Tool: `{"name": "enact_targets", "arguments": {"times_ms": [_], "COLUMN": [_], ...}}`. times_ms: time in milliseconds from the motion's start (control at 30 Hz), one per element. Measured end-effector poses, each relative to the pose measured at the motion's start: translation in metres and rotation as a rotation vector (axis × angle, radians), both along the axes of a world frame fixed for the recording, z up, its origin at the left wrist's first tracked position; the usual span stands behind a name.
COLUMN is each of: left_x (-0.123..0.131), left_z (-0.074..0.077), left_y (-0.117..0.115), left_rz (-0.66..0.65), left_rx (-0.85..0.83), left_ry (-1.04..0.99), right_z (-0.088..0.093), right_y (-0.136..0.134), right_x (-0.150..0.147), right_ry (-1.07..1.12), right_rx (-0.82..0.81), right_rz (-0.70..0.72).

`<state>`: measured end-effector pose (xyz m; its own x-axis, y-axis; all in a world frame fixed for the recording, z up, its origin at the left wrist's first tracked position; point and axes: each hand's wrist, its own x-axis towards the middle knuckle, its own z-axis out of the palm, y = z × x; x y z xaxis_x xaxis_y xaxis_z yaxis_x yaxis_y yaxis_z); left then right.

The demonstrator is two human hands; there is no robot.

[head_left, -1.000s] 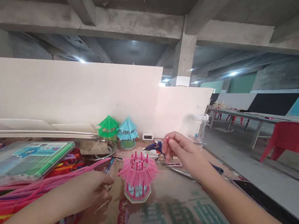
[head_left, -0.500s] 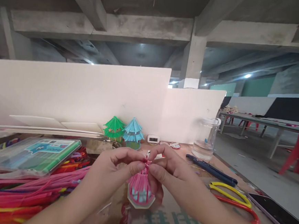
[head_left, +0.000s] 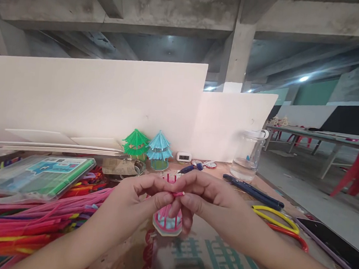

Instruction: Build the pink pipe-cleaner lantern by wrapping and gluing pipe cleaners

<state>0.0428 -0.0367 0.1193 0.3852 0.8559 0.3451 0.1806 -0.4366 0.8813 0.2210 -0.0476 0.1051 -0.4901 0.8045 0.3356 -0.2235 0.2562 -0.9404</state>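
Note:
A small pink straw pavilion model (head_left: 166,224) stands on a hexagonal base on the printed cardboard sheet (head_left: 207,261). Both hands meet just above it. My left hand (head_left: 138,199) and my right hand (head_left: 201,196) pinch a short pink straw piece (head_left: 178,194) between thumbs and fingertips, held level over the model's upright pink posts. The hands hide most of the model's top.
Finished green (head_left: 135,142) and blue (head_left: 159,149) straw pavilions stand by the white partition. Long coloured straws (head_left: 33,218) and a plastic case (head_left: 36,177) lie left. A glass jar (head_left: 247,156), glue gun (head_left: 191,167), dark pliers (head_left: 252,192), yellow-and-red scissors (head_left: 281,225) and a phone (head_left: 335,246) lie right.
A second ago the hands were apart, the right one holding a pink piece. They came together over the pink model and now pinch the short piece level; the view tilted down slightly.

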Motion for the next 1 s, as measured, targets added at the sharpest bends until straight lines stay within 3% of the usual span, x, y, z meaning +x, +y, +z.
{"name": "enact_targets", "arguments": {"times_ms": [333, 467, 533, 600, 700, 767, 800, 867, 1000], "left_x": [0.002, 0.001, -0.002, -0.005, -0.009, -0.011, -0.012, -0.013, -0.014], "left_z": [-0.009, -0.007, -0.003, 0.003, 0.012, 0.014, 0.014, 0.013, 0.011], "left_y": [0.002, 0.003, 0.004, 0.004, 0.005, 0.005, 0.006, 0.006, 0.005], "left_rz": [-0.112, -0.126, -0.068, -0.002, 0.043, 0.037, 0.029, 0.020, -0.002], "left_rx": [-0.086, -0.113, -0.074, -0.038, -0.042, -0.046, -0.044, -0.038, -0.044], "left_ry": [-0.033, -0.020, -0.015, -0.033, -0.076, -0.084, -0.086, -0.103, -0.135], "right_z": [-0.005, 0.001, 0.012, 0.024, 0.033, 0.025, 0.017, -0.006, -0.056], "right_y": [0.003, 0.002, 0.004, 0.010, 0.031, 0.053, 0.065, 0.088, 0.121], "right_x": [-0.001, 0.002, 0.014, 0.035, 0.074, 0.095, 0.103, 0.110, 0.105], "right_ry": [-0.072, -0.123, -0.154, -0.238, -0.730, -1.093, -1.174, -1.193, -1.080], "right_rx": [0.033, 0.143, 0.254, 0.365, 0.477, 0.416, 0.364, 0.269, 0.247], "right_rz": [-0.096, -0.162, -0.279, -0.483, -0.699, -0.707, -0.723, -0.762, -0.806]}}
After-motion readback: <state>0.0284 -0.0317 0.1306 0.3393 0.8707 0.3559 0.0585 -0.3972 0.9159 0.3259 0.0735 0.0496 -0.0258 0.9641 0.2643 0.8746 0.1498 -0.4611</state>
